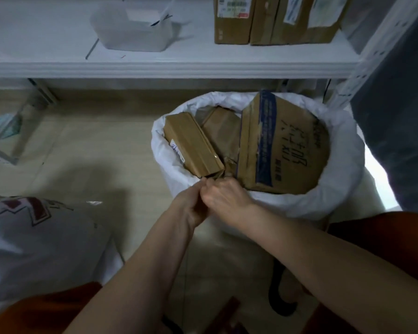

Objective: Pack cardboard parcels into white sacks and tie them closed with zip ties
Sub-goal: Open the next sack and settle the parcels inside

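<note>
You are bringing both hands together at the near rim of the white sack (336, 189), which is standing open on the floor (94, 153) in front of the shelf (155, 66). Your left hand (191, 206) and your right hand (223, 194) are touching each other, and both grips are curled and pinching something small between the fingertips at the edge of the sack; what it is I cannot tell, because it is too small and blurred. Inside the sack three cardboard parcels are lying: a big box (282, 145) with blue tape and black writing on the right, a long box (192, 145) on the left, and a smaller box (221, 131) between them, partly hidden. On the shelf above, more boxes (263, 20) are standing near a clear plastic tub (133, 30). A second sack (34, 249) with red print is lying at your left.
</note>
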{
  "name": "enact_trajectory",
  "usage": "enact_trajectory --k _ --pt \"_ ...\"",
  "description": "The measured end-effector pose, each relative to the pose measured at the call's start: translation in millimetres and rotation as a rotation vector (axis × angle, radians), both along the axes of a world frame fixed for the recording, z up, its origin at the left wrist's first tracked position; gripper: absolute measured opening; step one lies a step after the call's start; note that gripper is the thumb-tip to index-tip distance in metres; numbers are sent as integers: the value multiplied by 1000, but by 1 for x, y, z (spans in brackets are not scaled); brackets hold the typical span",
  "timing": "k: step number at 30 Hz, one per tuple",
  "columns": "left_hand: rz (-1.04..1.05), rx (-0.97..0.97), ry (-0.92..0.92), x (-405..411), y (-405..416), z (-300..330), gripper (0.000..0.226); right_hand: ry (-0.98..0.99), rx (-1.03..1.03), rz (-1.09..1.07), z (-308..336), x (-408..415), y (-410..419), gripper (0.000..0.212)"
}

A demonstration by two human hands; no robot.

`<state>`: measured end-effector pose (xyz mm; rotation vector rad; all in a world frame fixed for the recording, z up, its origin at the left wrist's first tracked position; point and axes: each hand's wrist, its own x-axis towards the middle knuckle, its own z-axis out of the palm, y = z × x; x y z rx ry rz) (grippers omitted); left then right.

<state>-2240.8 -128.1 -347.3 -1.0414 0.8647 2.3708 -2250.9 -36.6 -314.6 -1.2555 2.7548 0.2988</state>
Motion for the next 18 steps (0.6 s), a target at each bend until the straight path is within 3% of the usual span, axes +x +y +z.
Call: enact_trajectory --k 2,4,5,7,10,11,13,16,18 --pt "113 -64 -63 -7 0 -7 28 -59 -212 -87 7 20 21 22" --pt "257 -54 -121 -10 -9 -16 33 57 -559 -314 17 34 56 18" --pt "305 -51 -125 -8 -12 -15 37 155 -705 -486 20 39 76 23" --pt "353 -107 -115 -8 -18 -11 43 168 -905 -924 22 44 114 41" --pt "411 -192 -96 2 -13 -5 46 -268 -1081 -1373 5 29 145 76" --pt "430 -186 -61 9 -6 -3 48 -392 -1087 -1428 -1 24 145 90" --pt "395 -187 18 24 13 -1 50 -436 -1062 -1474 -7 18 139 104" --pt "255 -158 -114 42 58 19 36 -343 -1129 -1509 -10 14 130 81" --pt "260 -114 -155 46 83 35 29 -378 -1288 -1536 -9 16 129 63"
